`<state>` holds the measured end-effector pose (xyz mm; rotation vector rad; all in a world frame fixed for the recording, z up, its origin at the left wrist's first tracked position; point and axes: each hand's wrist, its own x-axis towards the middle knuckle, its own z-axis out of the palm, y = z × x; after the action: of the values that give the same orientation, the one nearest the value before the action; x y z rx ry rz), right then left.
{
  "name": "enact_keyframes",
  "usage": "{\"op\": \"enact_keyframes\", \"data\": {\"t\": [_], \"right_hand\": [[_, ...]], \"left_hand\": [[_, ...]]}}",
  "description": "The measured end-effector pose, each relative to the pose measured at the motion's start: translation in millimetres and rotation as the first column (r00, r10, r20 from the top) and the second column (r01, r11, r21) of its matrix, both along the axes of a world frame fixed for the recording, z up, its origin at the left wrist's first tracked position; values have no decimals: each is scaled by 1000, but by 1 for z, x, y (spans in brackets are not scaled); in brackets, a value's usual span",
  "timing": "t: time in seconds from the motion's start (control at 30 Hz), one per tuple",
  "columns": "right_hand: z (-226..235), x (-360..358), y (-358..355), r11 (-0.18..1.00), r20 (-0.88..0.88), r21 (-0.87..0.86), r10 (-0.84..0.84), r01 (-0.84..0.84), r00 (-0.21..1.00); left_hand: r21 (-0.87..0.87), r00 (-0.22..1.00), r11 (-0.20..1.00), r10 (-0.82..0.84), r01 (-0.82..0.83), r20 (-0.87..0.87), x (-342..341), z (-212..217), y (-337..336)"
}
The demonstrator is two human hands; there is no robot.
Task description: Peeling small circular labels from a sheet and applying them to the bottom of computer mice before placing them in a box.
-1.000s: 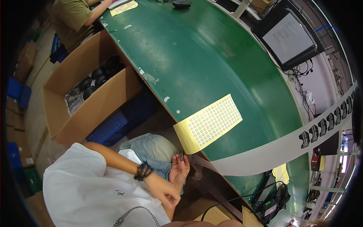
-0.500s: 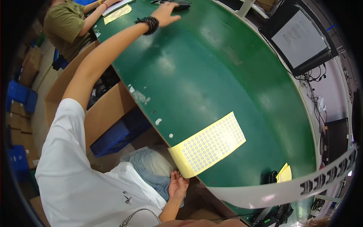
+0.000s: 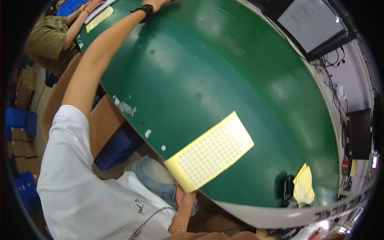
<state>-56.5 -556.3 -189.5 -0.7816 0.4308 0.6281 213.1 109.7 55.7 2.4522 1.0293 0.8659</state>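
My left arm stretches far forward across the green table (image 3: 192, 80). My left hand (image 3: 157, 3), past a black beaded bracelet (image 3: 147, 13), is cut off by the upper edge, close to a sliver of something dark; its fingers hardly show. A yellow sheet (image 3: 210, 154) with rows of small round pale stickers lies at the table's near edge, its near end overhanging and bending down. My right hand (image 3: 186, 198) is low in front of my body, against the sheet's overhanging corner. The sheet covers most of its fingers, so their grip is hidden.
Yellow papers (image 3: 303, 186) and a black object (image 3: 287, 190) lie at right. A monitor (image 3: 314, 24) stands at the far right, with cables below. A co-worker's arm (image 3: 76, 32) rests at the far left. A cardboard box (image 3: 105, 124) and blue bin (image 3: 120, 148) stand beside the table.
The view has shifted. My left hand, earlier open over a black object, is now mostly out of the picture. My right fingers, seen curled at the sheet's corner before, are now mostly behind it.
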Motion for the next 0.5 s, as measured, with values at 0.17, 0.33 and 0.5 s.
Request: {"op": "enact_keyframes", "data": {"t": [0.17, 0.33, 0.5], "right_hand": [[65, 6, 22, 989, 92, 102, 102, -111, 991], [69, 1, -11, 928, 220, -152, 366, -339, 904], [127, -14, -17, 910, 462, -171, 412, -377, 785]], "left_hand": [[-59, 989, 993, -91, 98, 117, -128, -32, -24], [254, 919, 947, -268, 196, 291, -189, 5, -218], [92, 872, 936, -351, 341, 341, -266, -14, -381]]}}
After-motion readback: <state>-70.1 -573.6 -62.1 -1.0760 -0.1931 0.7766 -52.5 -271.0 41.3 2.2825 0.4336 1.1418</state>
